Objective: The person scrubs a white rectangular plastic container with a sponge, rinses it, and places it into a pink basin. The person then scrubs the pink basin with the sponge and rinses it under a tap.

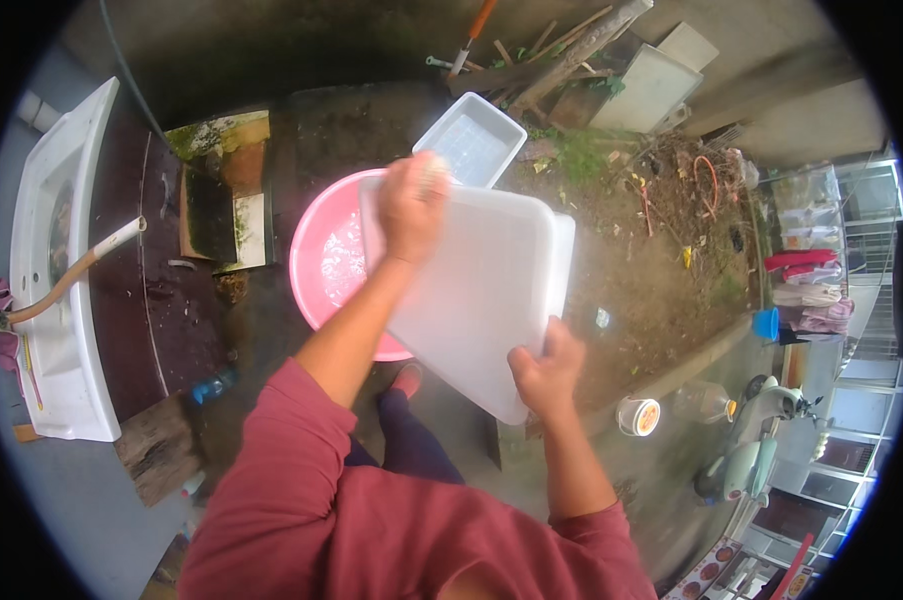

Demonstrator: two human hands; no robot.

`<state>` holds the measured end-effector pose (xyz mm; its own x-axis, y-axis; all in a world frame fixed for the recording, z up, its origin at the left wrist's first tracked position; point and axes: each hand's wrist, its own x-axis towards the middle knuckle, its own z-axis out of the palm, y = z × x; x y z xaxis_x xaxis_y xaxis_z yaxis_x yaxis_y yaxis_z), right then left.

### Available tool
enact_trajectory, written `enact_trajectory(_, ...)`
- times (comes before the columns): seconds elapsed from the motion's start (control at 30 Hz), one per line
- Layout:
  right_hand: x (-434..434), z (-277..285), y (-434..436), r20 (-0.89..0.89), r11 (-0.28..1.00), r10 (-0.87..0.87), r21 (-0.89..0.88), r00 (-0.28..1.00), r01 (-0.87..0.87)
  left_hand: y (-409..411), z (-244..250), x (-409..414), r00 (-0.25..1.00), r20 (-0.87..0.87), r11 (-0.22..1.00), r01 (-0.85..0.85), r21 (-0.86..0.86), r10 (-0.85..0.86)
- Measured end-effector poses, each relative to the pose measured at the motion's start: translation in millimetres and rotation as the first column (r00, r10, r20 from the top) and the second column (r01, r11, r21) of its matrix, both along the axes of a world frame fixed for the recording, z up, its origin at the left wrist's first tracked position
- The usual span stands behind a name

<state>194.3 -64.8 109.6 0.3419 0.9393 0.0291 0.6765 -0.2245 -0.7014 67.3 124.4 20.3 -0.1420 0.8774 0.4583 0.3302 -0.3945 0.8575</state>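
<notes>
A translucent white plastic bin (pixel 474 277) is tilted over a pink basin (pixel 324 262), with its broad flat face towards me. My right hand (pixel 549 367) grips its near right edge, thumb on the flat face. At its far left edge, my left hand (pixel 412 210) is closed around a small whitish object (pixel 434 174), too blurred to name, and rests against the bin. The basin holds water with some foam and is partly hidden by the bin and my left forearm. Just beyond the bin, a pale grey rectangular tub (pixel 470 142) stands on the ground.
To the left, a white ceramic sink (pixel 95 315) with a hose (pixel 68 281) adjoins a dark red panel (pixel 121 247). Broken boards and wood lie at the back. On the right are a dirt bed (pixel 661 285), a small white bucket (pixel 637 417), a clear plastic jug (pixel 703 401) and a scooter (pixel 748 450).
</notes>
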Motion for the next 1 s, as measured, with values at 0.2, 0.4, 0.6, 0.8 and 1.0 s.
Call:
enact_trajectory(0.2,11.2,5.6,-15.8,-0.2,0.969,-0.19,0.118,0.961,0.216,-20.0,48.0,44.6,0.984,-0.167,0.922,0.125,0.366,-0.067)
enact_trajectory(0.4,21.8,28.9,-45.0,-0.321,0.984,-0.146,0.053,0.936,0.172,42.1,-39.4,-47.1,0.986,0.126,0.928,-0.055,-0.369,0.108)
enact_trajectory(0.6,58.0,21.8,-35.9,-0.294,0.921,-0.354,0.058,0.888,0.386,43.2,-4.4,-30.7,0.993,0.116,0.956,0.044,-0.289,-0.01)
enact_trajectory(0.8,65.1,21.9,-41.9,-0.42,0.901,-0.37,0.056,0.829,0.431,65.3,41.1,-21.8,0.976,-0.182,0.979,0.082,-0.188,-0.117)
enact_trajectory(1.0,54.3,35.1,-40.4,-0.441,0.882,-0.358,0.131,0.823,0.453,25.8,-16.8,-40.4,0.988,-0.08,0.978,0.117,-0.173,-0.132)
